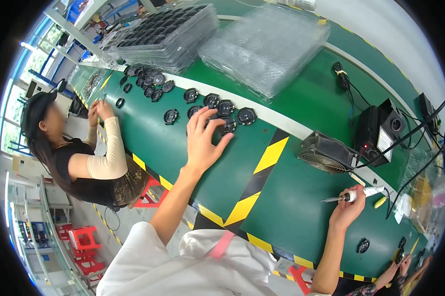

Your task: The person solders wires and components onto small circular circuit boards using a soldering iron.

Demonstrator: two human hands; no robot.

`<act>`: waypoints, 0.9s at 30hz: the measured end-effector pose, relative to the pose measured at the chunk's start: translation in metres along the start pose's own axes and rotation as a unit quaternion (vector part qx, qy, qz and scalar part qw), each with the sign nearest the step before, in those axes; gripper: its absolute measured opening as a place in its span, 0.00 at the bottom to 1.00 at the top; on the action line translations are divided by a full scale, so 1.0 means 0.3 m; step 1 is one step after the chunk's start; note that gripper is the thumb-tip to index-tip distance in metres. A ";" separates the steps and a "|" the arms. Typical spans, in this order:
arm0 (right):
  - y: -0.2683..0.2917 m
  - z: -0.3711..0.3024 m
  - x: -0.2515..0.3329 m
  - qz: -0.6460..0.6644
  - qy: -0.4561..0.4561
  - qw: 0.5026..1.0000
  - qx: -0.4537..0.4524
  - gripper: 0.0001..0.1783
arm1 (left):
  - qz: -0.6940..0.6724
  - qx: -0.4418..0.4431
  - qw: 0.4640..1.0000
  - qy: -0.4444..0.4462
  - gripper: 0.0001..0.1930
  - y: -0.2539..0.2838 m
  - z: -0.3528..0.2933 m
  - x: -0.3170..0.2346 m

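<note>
My left hand reaches over a cluster of round black housings, its fingers spread and curved downward. The fingertips are at or just above the housings, and part of the cluster is hidden under them. One black housing lies right beside the index finger and thumb; another housing is a little to the right. In my right hand is a soldering iron with a white handle, its thin metal tip pointing left above the green mat.
A black fan and a black box with a red light stand right. Clear plastic trays are stacked behind. More housings lie far left. A co-worker sits left; another person's hands work at lower right.
</note>
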State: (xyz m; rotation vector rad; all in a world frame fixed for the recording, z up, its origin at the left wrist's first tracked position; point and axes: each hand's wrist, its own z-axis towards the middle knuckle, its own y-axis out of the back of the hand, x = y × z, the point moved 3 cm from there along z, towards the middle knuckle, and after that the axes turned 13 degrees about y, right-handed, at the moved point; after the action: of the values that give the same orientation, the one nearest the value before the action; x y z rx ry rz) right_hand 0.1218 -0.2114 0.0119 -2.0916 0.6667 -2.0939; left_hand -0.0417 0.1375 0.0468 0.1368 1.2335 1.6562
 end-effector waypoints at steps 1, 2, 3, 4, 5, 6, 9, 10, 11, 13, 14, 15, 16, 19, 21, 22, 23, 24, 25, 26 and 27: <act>-0.002 0.008 -0.002 0.013 0.003 1.000 0.021 0.12 | 0.016 0.007 1.000 -0.025 0.14 -0.003 0.004 -0.001; -0.011 0.009 -0.004 0.027 0.007 0.999 0.044 0.11 | 0.032 0.013 0.998 -0.051 0.15 -0.006 0.009 -0.002; -0.012 0.002 -0.005 0.020 0.008 1.000 0.001 0.11 | 0.038 0.015 0.998 -0.049 0.15 -0.014 0.003 -0.002; -0.004 0.003 -0.009 0.024 0.013 1.000 0.000 0.11 | 0.036 0.018 0.998 -0.054 0.14 -0.015 -0.002 -0.011; -0.003 0.002 -0.009 0.018 0.017 1.000 0.006 0.11 | 0.038 0.016 0.998 -0.054 0.14 -0.016 -0.001 -0.014; -0.008 0.001 -0.007 0.013 0.020 1.000 0.012 0.11 | 0.039 0.014 0.998 -0.054 0.13 -0.017 0.001 -0.012; 0.001 0.005 -0.013 0.015 0.009 1.000 0.018 0.11 | 0.027 0.018 0.998 -0.052 0.12 -0.018 -0.005 -0.004; 0.010 0.007 -0.017 0.019 0.012 1.000 0.022 0.11 | 0.022 0.024 0.998 -0.054 0.12 -0.017 -0.008 -0.002; 0.018 0.010 -0.020 0.017 0.013 1.000 0.015 0.11 | 0.022 0.018 0.998 -0.053 0.12 -0.015 -0.009 -0.002; 0.002 0.004 -0.009 0.007 0.017 1.000 -0.012 0.11 | 0.018 0.033 0.998 -0.059 0.11 -0.016 -0.011 -0.003; -0.007 0.000 -0.007 0.009 0.020 1.000 -0.008 0.11 | 0.017 0.028 0.998 -0.058 0.11 -0.011 -0.012 -0.003; -0.006 -0.006 -0.006 0.005 0.020 1.000 -0.006 0.11 | 0.018 0.029 0.998 -0.059 0.11 -0.007 -0.014 -0.005; -0.005 -0.010 -0.004 0.001 0.019 1.000 -0.004 0.11 | 0.019 0.031 0.998 -0.058 0.11 -0.003 -0.016 -0.005; -0.004 -0.018 -0.003 -0.009 0.014 1.000 0.021 0.11 | 0.008 0.026 0.998 -0.057 0.10 0.003 -0.015 0.001; 0.003 -0.017 -0.010 -0.019 0.011 0.999 0.034 0.11 | 0.003 0.026 0.998 -0.055 0.10 0.005 -0.016 0.004; 0.009 -0.018 -0.014 -0.023 0.019 0.999 0.024 0.12 | -0.001 0.033 0.997 -0.064 0.09 0.004 -0.017 0.007; 0.014 -0.018 -0.016 -0.027 0.027 0.999 0.014 0.12 | -0.005 0.040 0.997 -0.073 0.09 0.002 -0.019 0.009; 0.016 -0.018 -0.018 -0.029 0.027 0.999 0.017 0.12 | -0.005 0.039 0.997 -0.070 0.09 0.000 -0.018 0.012; 0.014 -0.018 -0.015 -0.031 0.033 0.999 0.028 0.12 | -0.007 0.044 0.996 -0.072 0.09 -0.003 -0.017 0.011; 0.010 -0.020 -0.013 -0.032 0.039 0.998 0.039 0.12 | -0.009 0.049 0.996 -0.075 0.09 -0.003 -0.017 0.014; 0.003 -0.025 -0.016 -0.034 0.038 0.998 0.041 0.12 | -0.009 0.049 0.996 -0.072 0.09 0.000 -0.018 0.019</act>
State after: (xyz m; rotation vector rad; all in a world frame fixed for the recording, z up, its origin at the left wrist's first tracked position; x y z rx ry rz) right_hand 0.1145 -0.2086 0.0076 -2.0266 0.5152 -2.2075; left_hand -0.0476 0.1384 0.0417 0.2991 1.2025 1.5431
